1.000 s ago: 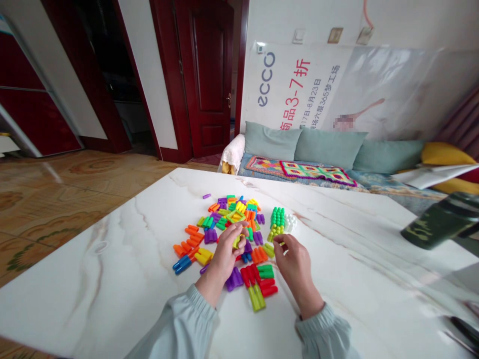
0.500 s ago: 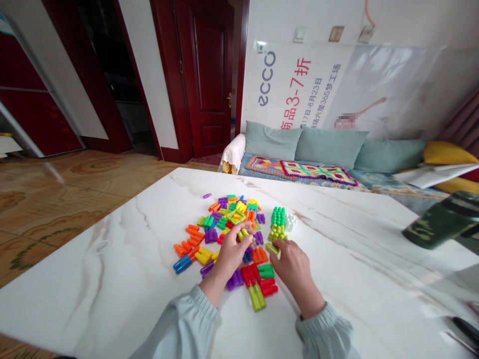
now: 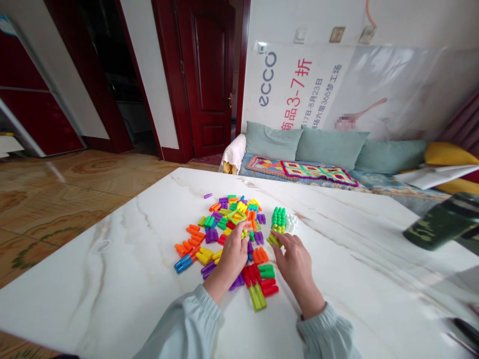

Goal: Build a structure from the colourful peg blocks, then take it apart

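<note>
Apparently lime block (image 3: 274, 241) against right hand (image 3: 296, 262)

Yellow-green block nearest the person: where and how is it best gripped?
Pinching the yellow-green block across its long sides, by its near end, coming from the camera's side, looks best. It lies flat and juts toward the camera with both long sides exposed, while its far end meets a red block.

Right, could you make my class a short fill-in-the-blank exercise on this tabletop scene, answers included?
The right hand touches a yellow-____ block.
Big Latin letters on the poster spell ____.
Beyond the table lean ____ grey-green cushions.
The camouflage cup is nearest the picture's ____ edge.

Answers: green; ecco; three; right.
</note>
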The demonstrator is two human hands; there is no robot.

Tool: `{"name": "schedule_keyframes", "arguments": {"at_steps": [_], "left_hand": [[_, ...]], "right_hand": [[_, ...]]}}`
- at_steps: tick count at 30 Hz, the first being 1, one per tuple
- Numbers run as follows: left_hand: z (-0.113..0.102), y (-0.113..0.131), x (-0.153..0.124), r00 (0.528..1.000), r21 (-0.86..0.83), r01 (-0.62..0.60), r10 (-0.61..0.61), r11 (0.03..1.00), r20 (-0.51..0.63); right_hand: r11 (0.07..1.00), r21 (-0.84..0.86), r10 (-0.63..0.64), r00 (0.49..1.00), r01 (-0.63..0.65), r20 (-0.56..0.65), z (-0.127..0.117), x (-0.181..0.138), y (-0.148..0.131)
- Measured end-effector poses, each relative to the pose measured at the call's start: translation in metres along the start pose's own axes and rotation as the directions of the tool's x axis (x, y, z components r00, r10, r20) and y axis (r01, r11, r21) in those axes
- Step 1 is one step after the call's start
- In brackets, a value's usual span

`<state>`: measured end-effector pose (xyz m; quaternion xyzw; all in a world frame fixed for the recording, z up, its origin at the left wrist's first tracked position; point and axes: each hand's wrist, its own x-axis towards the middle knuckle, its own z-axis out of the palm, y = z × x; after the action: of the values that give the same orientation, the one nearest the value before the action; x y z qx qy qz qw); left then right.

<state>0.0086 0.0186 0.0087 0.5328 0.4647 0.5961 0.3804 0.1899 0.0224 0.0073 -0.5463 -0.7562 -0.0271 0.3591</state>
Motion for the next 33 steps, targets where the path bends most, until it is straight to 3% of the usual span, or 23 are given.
{"name": "schedule_keyframes", "arguments": {"at_steps": [2,5,7,14,19,27,33], "left_hand": [[0.000,-0.001,0.000,1.000,0.014,0.002,-0.002,1.000,-0.001],[0.000,-0.002,0.001,1.000,0.011,0.023,-0.023,1.000,-0.014],[0.000,-0.003,0.001,0.999,0.024,0.026,-0.026,0.999,-0.021],[0.000,-0.009,0.002,1.000,0.146,-0.015,0.013,0.989,0.010],[0.001,-0.006,0.001,1.000,0.056,-0.011,0.010,0.998,0.026],[0.001,-0.005,0.001,1.000,0.090,-0.004,0.002,0.996,0.019],[0.000,-0.006,0.001,1.000,0.138,-0.010,0.006,0.990,0.031]], "right_hand": [[0.984,0.176,0.037,0.996,-0.021,-0.085,0.000,0.002,0.000],[0.885,0.458,0.158,0.978,-0.079,-0.138,0.003,0.003,0.000],[0.830,0.546,0.235,0.960,-0.117,-0.151,0.007,0.004,0.002],[0.913,0.380,0.198,0.976,-0.150,-0.091,0.017,0.001,0.013],[0.975,0.176,0.134,0.991,-0.135,0.021,0.013,-0.001,0.008],[0.955,0.213,0.220,0.974,-0.205,-0.053,0.008,0.003,0.007],[0.972,0.071,0.227,0.973,-0.224,-0.029,0.007,0.000,0.005]]}}
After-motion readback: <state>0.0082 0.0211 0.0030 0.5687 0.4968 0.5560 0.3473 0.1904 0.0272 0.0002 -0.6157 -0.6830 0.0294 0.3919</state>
